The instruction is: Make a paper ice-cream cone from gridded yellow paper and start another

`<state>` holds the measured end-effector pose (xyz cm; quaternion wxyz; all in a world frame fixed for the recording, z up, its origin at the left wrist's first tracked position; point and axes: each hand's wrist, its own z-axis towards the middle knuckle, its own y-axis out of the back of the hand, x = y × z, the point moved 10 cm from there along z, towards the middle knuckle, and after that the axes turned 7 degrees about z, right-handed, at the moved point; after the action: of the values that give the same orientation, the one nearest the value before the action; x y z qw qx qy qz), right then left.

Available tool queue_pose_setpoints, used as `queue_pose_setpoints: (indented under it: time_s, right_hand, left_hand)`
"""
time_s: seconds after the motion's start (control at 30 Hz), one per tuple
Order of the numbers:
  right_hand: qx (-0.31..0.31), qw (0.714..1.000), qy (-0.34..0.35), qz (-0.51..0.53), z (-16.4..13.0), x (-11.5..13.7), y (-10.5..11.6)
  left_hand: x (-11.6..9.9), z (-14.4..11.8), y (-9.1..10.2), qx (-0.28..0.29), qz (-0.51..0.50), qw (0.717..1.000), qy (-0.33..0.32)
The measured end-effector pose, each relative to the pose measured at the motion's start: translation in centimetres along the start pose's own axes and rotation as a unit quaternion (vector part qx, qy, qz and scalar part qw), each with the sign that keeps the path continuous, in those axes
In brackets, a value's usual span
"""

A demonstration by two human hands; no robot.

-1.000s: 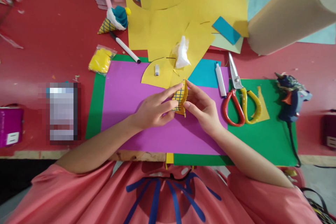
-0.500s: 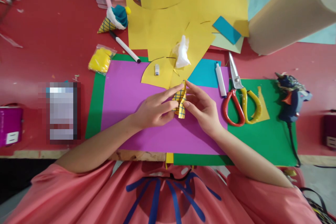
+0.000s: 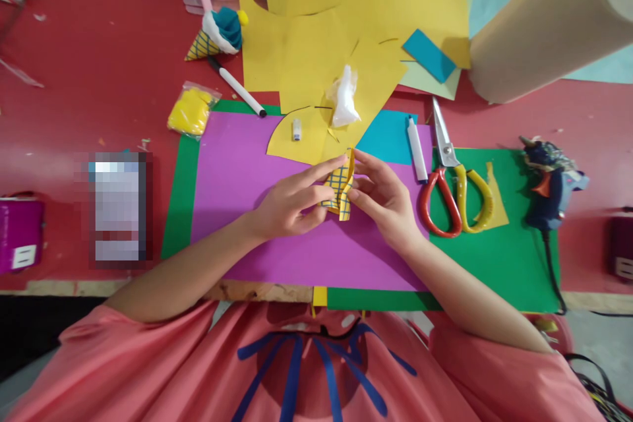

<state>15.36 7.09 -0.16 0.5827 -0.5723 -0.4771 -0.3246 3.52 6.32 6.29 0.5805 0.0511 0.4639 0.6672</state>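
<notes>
Yellow paper piece (image 3: pixel 341 188) with a dark blue grid drawn on it sits between both hands, lifted just above the purple sheet (image 3: pixel 247 211) near the middle of the table. It is curled and partly folded, one edge standing up. The left hand (image 3: pixel 289 204) pinches its left side, the index finger stretched along the top edge and the thumb tucked below. The right hand (image 3: pixel 383 201) grips its right side with fingertips and thumb closed on the paper.

Under the purple sheet lies a green sheet (image 3: pixel 494 264), on a red table (image 3: pixel 89 66). Just right of the right hand, red and yellow scissors (image 3: pixel 452 178) rest on the green sheet, with a white marker (image 3: pixel 416 148) beside them. Farther right lies a blue glue gun (image 3: pixel 548 181). Beyond the hands, cut yellow sheets (image 3: pixel 316 46) spread out, a crumpled clear bag (image 3: pixel 343 97) on top. At the far left sit a finished paper cone (image 3: pixel 215 36), a pen (image 3: pixel 236 87) and a small bag of yellow bits (image 3: pixel 190 111). A brown paper roll (image 3: pixel 544 26) stands far right.
</notes>
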Motion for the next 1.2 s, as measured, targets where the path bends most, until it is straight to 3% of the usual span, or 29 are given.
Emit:
queue_pose_setpoints:
  time_s: [0.43,0.7,1.0,1.2]
  right_hand:
    - [-0.003,1.000,0.008,-0.006,0.1,0.0,-0.1]
    - [0.016,0.998,-0.041,0.050,0.2,-1.0,-0.8]
    - [0.051,0.990,-0.081,0.106,0.1,-2.2,-1.3]
    - [0.007,0.992,-0.071,0.101,0.1,-1.7,-0.7]
  left_hand:
    - [0.0,0.0,-0.2,0.009,0.003,1.000,0.004]
    - [0.1,-0.1,-0.4,0.020,0.020,1.000,0.006]
    - [0.4,0.1,-0.3,0.011,-0.056,0.998,0.005]
    - [2.1,-0.5,-0.5,-0.036,-0.153,0.983,0.096]
